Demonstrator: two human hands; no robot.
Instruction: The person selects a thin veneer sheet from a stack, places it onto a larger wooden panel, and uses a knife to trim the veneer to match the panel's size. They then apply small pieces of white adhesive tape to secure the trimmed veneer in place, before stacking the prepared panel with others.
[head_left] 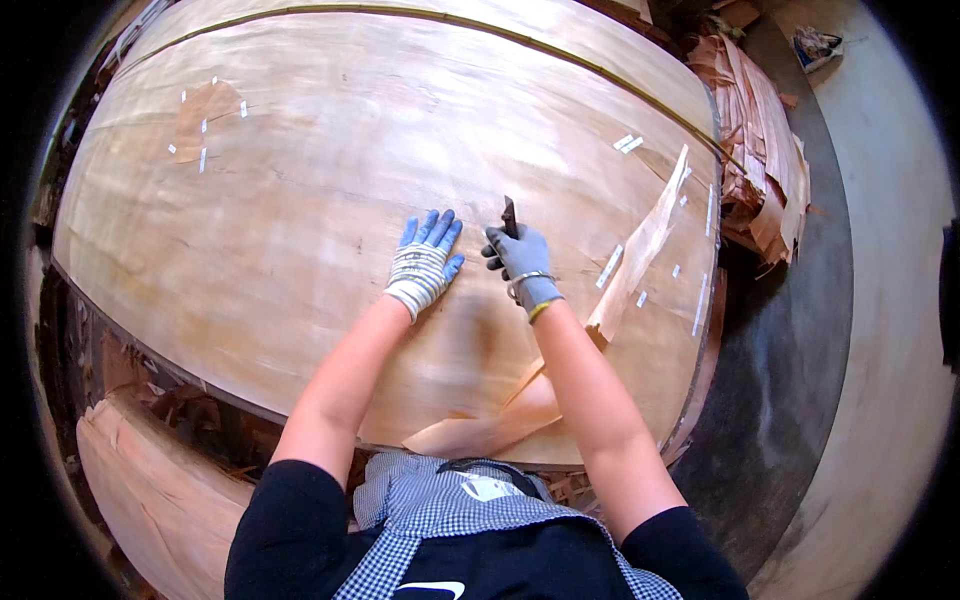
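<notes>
**Veneer sheet under the blade: hand positions and risks**

We see a large veneer sheet (330, 200) covering the stack, reaching to its far and right edges. The left hand (425, 262), in a striped glove with blue fingertips, lies flat and fully spread near the middle of the sheet, pressing it down and holding nothing. The right hand (522, 258), in a grey glove, is closed around a dark knife (510, 215) whose blade points toward the far edge, just beside the left fingertips.

A loose veneer strip (640, 250) lies along the right side of the sheet, running from near the right edge back to the near edge. Short pieces of white tape (610, 266) sit near it and at the far left corner.

Risks, as we judge them:
- The blade stands close to the spread left fingers — a slip sideways could reach the glove
- Thin veneer may split along the grain if the knife wanders

Hard to make out: the blade's edge and tip – too small and dark. The support beneath the sheet is hidden; scrap veneer (760, 150) beyond the right edge is partly cut off
</notes>
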